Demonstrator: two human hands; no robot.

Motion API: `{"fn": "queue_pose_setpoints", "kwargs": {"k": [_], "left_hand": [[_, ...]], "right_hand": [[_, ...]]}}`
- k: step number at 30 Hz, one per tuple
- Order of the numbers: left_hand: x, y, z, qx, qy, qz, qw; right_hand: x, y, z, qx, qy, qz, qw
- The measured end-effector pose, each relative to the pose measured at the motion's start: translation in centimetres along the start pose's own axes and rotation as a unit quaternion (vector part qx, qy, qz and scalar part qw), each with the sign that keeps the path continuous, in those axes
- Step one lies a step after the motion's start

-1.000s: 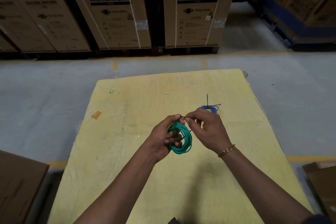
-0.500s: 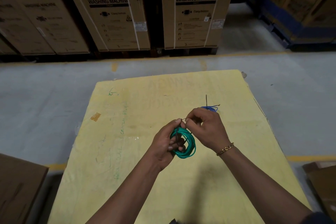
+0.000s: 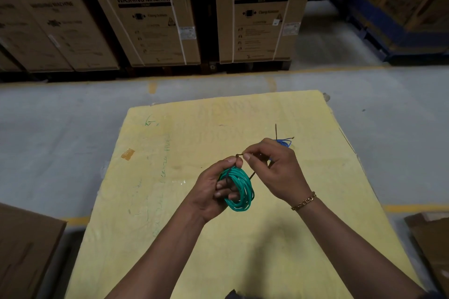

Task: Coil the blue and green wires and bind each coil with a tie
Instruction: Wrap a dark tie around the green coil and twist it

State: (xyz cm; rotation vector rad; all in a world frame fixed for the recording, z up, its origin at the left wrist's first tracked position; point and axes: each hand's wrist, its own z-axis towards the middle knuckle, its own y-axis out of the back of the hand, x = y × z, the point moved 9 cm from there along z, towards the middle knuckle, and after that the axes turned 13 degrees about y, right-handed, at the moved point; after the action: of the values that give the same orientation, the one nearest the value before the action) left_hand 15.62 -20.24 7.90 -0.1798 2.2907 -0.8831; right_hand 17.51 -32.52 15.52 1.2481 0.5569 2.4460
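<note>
Binding looks underway: the left hand (image 3: 211, 192) grips the coiled green plastic-coated wire (image 3: 239, 189) above the yellow board (image 3: 170, 201), the right hand (image 3: 272, 172) pinches the thin dark tie (image 3: 239, 155), which probably needs pulling tight.

A single wide-angle view looks from the person's head, forward and down onto the board (image 3: 158, 213), which lies close below. Farther off it takes in floor (image 3: 60, 128) and cartons (image 3: 150, 19).

Yellow counter (image 3: 194, 128) under the left hand (image 3: 209, 192); LG boxes (image 3: 260, 12) well beyond it; brown box (image 3: 24, 250) to its left.
</note>
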Motion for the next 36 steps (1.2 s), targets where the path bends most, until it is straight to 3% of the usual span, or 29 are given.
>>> {"fn": "queue_pose_setpoints", "kwargs": {"k": [15, 36], "left_hand": [[-0.74, -0.52, 0.20, 0.057, -0.005, -0.030, 0.998], [-0.51, -0.71, 0.30, 0.024, 0.000, -0.066, 0.998]], "right_hand": [[0.19, -0.11, 0.39, -0.023, 0.017, -0.009, 1.000], [0.39, 0.17, 0.63, -0.025, 0.043, -0.037, 0.998]]}}
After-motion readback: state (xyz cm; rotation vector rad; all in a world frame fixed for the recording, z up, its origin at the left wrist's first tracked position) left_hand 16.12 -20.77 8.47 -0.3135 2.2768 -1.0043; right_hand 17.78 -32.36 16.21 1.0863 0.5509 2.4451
